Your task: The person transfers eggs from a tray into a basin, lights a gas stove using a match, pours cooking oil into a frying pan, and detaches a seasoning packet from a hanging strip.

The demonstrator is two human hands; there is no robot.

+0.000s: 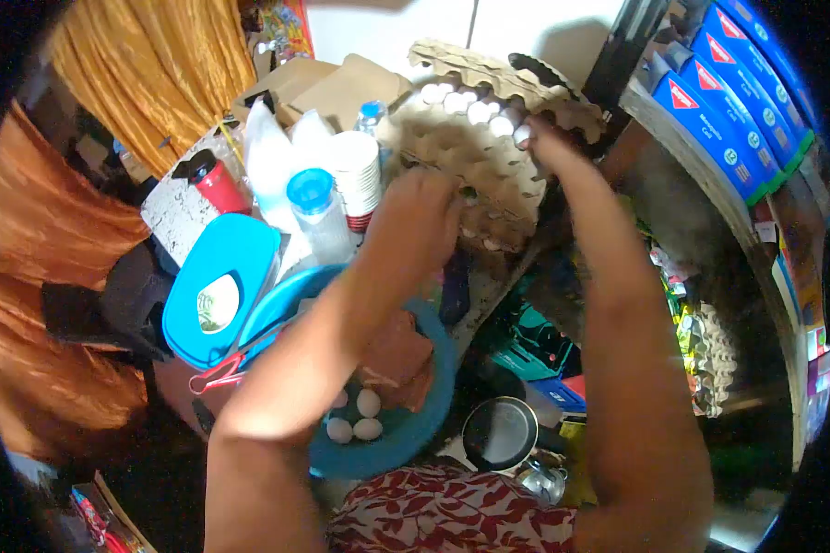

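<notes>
Egg tray (pixel 489 166) at left hand (pixel 420 210), 1 egg (pixel 523 135) apparently against right hand (pixel 550 147)

Landmark: egg tray (pixel 493 175). Right of it, blue mosquito coil boxes (pixel 710 134): "Mosquito Coil" readable in white; red triangle logo, brand lettering too small; round mark, looks like "12", not certain. Below tray, blue-and-red carton (pixel 560 394): white letters, blurred. Left and below tray, blue plastic lid (pixel 189 318): oval sticker (pixel 219 304) with green print, illegible.
</notes>
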